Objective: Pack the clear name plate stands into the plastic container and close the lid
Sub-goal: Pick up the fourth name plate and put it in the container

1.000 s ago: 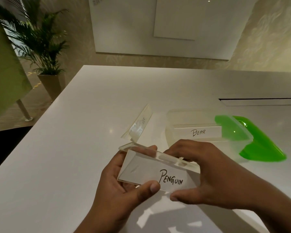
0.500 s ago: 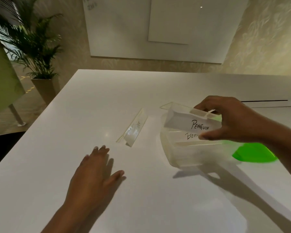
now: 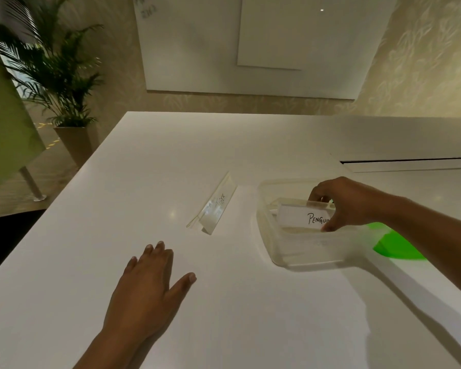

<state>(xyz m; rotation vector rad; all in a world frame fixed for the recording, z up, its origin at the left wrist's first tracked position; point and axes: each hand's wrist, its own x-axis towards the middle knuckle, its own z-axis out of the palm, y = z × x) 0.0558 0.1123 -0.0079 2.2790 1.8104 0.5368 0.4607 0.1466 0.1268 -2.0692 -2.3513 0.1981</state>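
The right hand (image 3: 349, 202) pinches the "PENGUIN" name plate stand (image 3: 301, 218) inside the clear plastic container (image 3: 304, 251), its long axis running left-right and label facing the camera; the left hand (image 3: 149, 283) lies flat with fingers spread on the table (image 3: 224, 315).

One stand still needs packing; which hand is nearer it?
Left. The left hand lies flat on the table just short of the loose stand; the right hand holds the Penguin stand in the container to its right.

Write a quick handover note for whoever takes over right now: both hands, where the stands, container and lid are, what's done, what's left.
Left hand: open, palm down, holding nothing.
Right hand: pinches the PENGUIN stand inside the container, not yet released.
A second stand lies on the table, left of the container; the green lid is off, to its right.
Left to do: release it, pack the second stand, close the lid.
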